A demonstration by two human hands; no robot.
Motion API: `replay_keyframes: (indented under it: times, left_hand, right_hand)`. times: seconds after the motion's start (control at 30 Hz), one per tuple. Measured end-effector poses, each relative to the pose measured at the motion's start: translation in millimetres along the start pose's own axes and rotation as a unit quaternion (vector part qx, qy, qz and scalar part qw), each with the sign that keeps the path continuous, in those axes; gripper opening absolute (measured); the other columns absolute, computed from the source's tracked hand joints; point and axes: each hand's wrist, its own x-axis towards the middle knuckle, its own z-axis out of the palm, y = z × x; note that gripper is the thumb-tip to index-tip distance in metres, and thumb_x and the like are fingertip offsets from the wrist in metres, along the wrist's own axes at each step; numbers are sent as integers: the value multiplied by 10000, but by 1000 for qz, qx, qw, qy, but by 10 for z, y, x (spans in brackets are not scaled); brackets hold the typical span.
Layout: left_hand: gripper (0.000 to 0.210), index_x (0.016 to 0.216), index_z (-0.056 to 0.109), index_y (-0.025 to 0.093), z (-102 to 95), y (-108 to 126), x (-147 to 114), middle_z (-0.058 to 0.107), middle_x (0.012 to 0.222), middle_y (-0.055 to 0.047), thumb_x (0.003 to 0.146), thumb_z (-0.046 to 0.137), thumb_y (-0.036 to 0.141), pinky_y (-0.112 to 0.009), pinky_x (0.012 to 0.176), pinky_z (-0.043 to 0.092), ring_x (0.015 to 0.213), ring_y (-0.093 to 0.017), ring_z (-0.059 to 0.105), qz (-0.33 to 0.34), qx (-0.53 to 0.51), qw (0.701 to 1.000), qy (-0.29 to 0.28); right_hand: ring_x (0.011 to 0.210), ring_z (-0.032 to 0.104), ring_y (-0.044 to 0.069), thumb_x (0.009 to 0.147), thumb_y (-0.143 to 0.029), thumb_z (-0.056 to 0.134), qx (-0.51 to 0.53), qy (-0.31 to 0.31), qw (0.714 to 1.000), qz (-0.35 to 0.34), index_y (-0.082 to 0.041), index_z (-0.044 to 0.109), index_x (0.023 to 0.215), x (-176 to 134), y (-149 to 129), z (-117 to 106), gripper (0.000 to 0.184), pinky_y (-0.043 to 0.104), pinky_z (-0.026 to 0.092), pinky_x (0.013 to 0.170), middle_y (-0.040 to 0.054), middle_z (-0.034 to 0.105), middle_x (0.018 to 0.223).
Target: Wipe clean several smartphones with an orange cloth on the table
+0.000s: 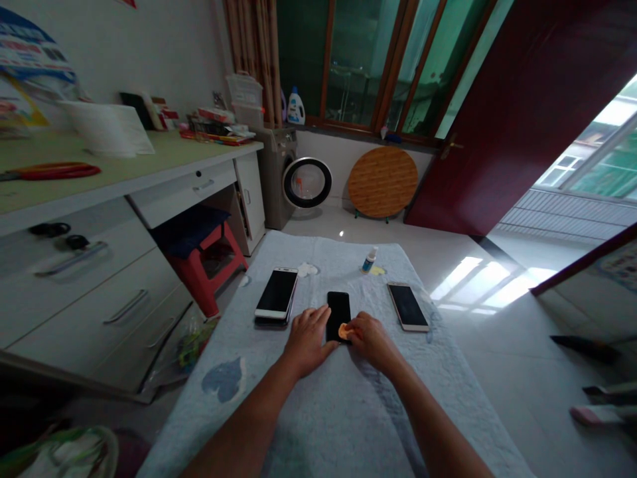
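A black smartphone [338,307] lies face up on the light blue cloth [318,411] in front of me. My left hand [307,340] steadies it from the left, fingers along its side and thumb at the lower edge. Pinched in my right hand [371,340] is a small orange cloth [344,330], pressed against the lower part of the screen. To the left, a white smartphone [276,293] rests on top of a darker device [271,323], mostly hidden. Another smartphone [408,307] with a pale frame lies to the right. Beyond it stands a small spray bottle [369,260].
A desk [174,159] with drawers runs along the left, holding a paper roll [107,127] and red-handled scissors [60,171]. Under it is a red stool [206,259]. A washing machine [279,179] with its door ajar and a round wooden board [383,180] are at the back.
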Motion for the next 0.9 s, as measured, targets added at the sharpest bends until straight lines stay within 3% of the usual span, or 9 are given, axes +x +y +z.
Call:
replay_keyframes:
  times: [0.4, 0.73, 0.9]
  left_hand:
    - [663, 1423, 353, 191, -43, -4, 12, 343, 1517, -52, 829, 545, 414, -410, 1097, 237, 1339, -271, 308, 7, 8, 999, -30]
    - [641, 1407, 356, 221, -63, 20, 6, 402, 1478, -32, 825, 543, 416, -418, 1072, 268, 1288, -272, 354, 14, 10, 1000, -16]
    - [667, 1413, 345, 210, -44, 34, 1, 401, 1477, -49, 819, 548, 435, -424, 1072, 276, 1295, -276, 352, 8, 28, 1000, -9]
  right_hand:
    - [910, 565, 155, 895, -178, 488, -89, 81, 991, 64, -168, 711, 996, 843, 147, 130, 246, 229, 369, 838, 80, 626, 959]
    - [939, 534, 173, 941, -239, 441, -143, 36, 989, 5, -193, 720, 963, 979, -184, 266, 284, 240, 373, 817, 88, 593, 971]
    - [955, 537, 174, 963, -267, 402, -171, 8, 985, -8, -202, 714, 1021, 984, -151, 193, 324, 247, 371, 846, 101, 600, 1003]
